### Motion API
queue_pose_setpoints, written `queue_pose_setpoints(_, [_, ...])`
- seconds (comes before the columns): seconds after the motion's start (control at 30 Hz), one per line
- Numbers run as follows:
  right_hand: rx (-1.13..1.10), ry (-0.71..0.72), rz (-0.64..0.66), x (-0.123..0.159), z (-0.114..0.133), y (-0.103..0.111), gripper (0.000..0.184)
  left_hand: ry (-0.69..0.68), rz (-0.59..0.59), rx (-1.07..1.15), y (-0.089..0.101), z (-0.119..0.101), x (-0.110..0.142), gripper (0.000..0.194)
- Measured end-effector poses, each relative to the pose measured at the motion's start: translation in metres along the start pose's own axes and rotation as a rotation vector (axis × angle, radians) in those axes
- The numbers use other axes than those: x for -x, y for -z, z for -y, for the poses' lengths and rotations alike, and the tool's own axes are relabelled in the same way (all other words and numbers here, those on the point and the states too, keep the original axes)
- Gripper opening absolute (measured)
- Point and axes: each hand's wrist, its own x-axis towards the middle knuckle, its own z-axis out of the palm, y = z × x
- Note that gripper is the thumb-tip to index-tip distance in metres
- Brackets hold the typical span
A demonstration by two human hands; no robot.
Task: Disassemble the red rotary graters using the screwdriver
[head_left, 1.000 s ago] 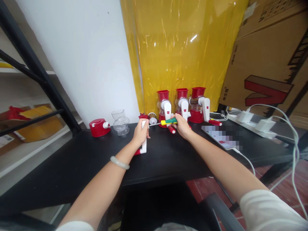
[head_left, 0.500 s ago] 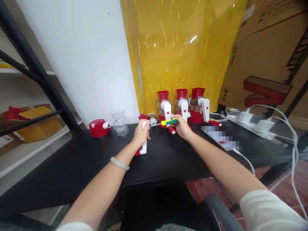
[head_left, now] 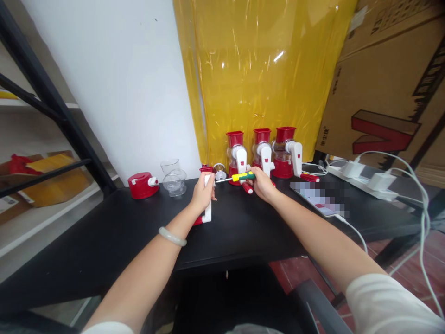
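Fingers first: my left fingers (head_left: pixel 209 185) are clamped around the top of a white crank (head_left: pixel 208 211), thumb along the upper end, and my right fingers (head_left: pixel 257 178) are wrapped around the butt of a green-and-yellow screwdriver (head_left: pixel 243 176). The crank is held up over the desk (head_left: pixel 236 236), right in front of me, its red grip (head_left: pixel 198 221) sticking out at the bottom on the left.

Honestly not much has changed in the last second. The left side looks parked. The bit that's different is the screwdriver: a second ago the handle showed mostly green near my right fingers, now there's a yellow stripe facing up, and my grip sits a little differently. I'd read that as a small twist, so probably mid-turn rather than finished. The shaft runs straight to the top of the crank, but my thumb covers the tip, so I can't tell if it's seated on a screw.

Everything else looks the same: red base (head_left: pixel 140 185) and clear housing (head_left: pixel 174 181) to the left, metal drum (head_left: pixel 219 170) lying behind my hands, three assembled graters (head_left: pixel 239 157) at the back.
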Motion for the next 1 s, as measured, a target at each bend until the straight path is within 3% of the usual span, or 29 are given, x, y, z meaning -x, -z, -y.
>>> queue_pose_setpoints(0.33, [-0.077, -0.040, 0.004, 0.0017, 0.0050, -0.0007, 0.029, 0.006, -0.006, 0.014, -0.0004, 0.0023, -0.0005, 0.035])
queue_pose_setpoints(0.5, [0.067, 0.019, -0.021, 0.0036, 0.0062, -0.0003, 0.048, 0.006, -0.006, 0.011, -0.0005, -0.0002, 0.0005, 0.035])
queue_pose_setpoints(0.63, [0.181, -0.027, -0.067, 0.0058, 0.0084, 0.0001, 0.057, 0.009, -0.018, 0.016, -0.0005, 0.0003, -0.0003, 0.035])
queue_pose_setpoints(1.0, [0.058, -0.010, 0.015, 0.0012, 0.0047, -0.0001, 0.041, 0.012, -0.010, 0.026, -0.0003, -0.0012, 0.0007, 0.036])
